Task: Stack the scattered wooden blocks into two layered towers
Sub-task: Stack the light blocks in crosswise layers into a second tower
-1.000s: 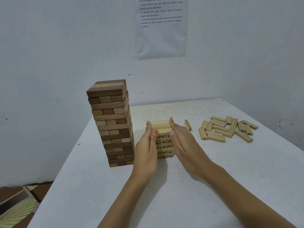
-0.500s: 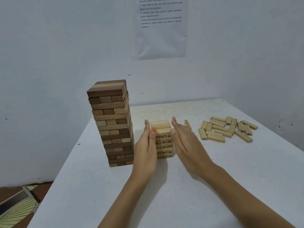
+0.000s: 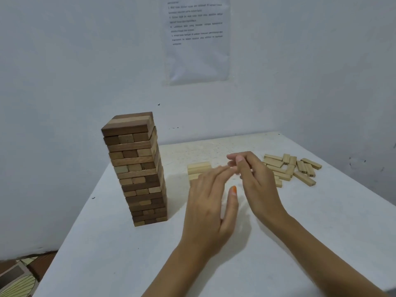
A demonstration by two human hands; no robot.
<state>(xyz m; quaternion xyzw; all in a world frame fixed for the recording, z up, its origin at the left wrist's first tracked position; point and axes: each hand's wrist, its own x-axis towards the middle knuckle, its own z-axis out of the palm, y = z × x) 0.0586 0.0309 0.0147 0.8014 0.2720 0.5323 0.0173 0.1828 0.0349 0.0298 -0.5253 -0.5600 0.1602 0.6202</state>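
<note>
**Both hands empty in front of the short pale tower**

A white table fills the lower half of the frame, set into a corner of pale walls. A printed sheet of paper hangs on the wall at top centre; its text is too blurred to read.

Left of centre stands the tall tower of mixed dark and light brown wooden blocks, upright, its layers crossed in alternating directions.

In the lower middle, two bare forearms reach in. The left hand is open, fingers spread and loosely extended, thumb with an orange nail pointing up; it holds nothing. The right hand sits just right of it, fingers loosely curled and apart, also holding nothing. Both are motion-blurred.

Behind the left hand's fingers, the short tower of pale blocks shows only its top layers; the rest is hidden by the hand.

At right of centre, loose pale blocks lie scattered flat on the table, some bearing printed numbers.
</note>
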